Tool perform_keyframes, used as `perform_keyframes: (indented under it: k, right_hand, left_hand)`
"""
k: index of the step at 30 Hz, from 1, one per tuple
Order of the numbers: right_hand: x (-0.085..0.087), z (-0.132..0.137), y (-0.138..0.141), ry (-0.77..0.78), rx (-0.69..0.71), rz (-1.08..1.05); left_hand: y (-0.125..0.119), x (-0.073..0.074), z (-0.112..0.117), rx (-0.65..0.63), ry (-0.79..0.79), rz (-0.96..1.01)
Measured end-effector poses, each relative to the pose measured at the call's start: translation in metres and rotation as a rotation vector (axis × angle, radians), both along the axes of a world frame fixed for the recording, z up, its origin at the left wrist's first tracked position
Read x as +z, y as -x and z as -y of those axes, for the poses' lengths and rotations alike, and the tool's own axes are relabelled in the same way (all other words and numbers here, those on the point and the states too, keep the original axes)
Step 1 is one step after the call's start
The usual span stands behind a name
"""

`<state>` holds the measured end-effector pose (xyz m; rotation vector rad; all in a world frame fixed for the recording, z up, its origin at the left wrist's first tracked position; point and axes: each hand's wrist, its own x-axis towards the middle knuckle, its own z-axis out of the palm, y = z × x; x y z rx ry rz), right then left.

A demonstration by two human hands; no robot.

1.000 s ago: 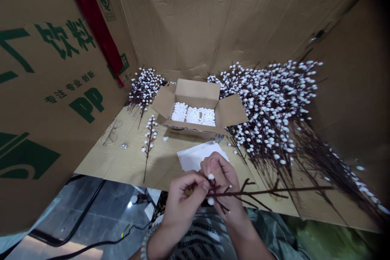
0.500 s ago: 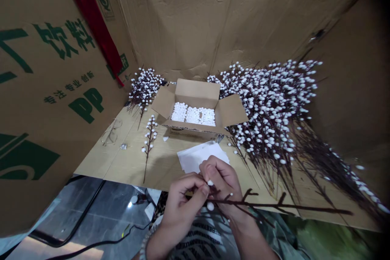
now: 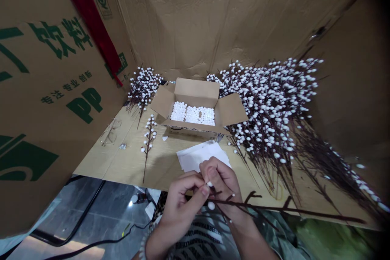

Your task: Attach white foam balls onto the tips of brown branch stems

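Observation:
My left hand [image 3: 183, 205] pinches a small white foam ball [image 3: 209, 184] between thumb and fingertips, close to a twig of a dark brown artificial branch [image 3: 289, 207]. My right hand [image 3: 222, 183] grips that branch near its top, and the long stem runs out to the right. Another white ball [image 3: 211, 205] sits on the branch just below my hands. A sheet of white paper [image 3: 198, 157] lies directly beyond my hands, partly hidden by my right hand.
An open cardboard box [image 3: 198, 91] of white foam balls [image 3: 191, 114] stands ahead. A large heap of berry branches [image 3: 268, 105] lies right, a smaller bunch [image 3: 143, 89] left, with a single branch [image 3: 149, 142] and glasses [image 3: 109, 133] on the cardboard sheet. Cardboard walls surround it.
The branch has swung, its far end reaching farther right and lower. My hands have dropped slightly and drawn closer together around the ball.

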<state>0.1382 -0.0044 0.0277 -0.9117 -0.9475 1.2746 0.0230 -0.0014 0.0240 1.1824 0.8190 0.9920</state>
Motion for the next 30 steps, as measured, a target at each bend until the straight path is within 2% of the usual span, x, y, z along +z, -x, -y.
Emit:
perform_keyframes:
  k: [7,11,14,18,23,30]
  right_hand:
    - [-0.009,-0.005,0.001,0.016,-0.121,-0.111]
    - [-0.006,-0.009,0.001,0.095,-0.182,-0.17]
    - [-0.004,-0.01,-0.002,0.099,-0.234,-0.219]
    - [-0.006,-0.012,-0.01,0.064,-0.201,-0.273]
    - [-0.006,-0.014,-0.021,0.026,-0.12,-0.228]
    - [-0.004,-0.003,-0.019,0.066,-0.133,-0.256]
  left_hand:
    - [-0.001,-0.001,-0.006,-0.038,0.01,-0.008]
    - [-0.003,-0.003,-0.009,0.013,0.016,0.028]
    - [-0.005,-0.003,-0.011,0.065,0.076,0.046]
    - [-0.006,-0.003,-0.013,0.105,0.116,0.082]
    - [-0.009,-0.005,-0.013,0.129,0.137,0.169]
    - [-0.007,-0.008,-0.013,0.203,-0.018,0.198]
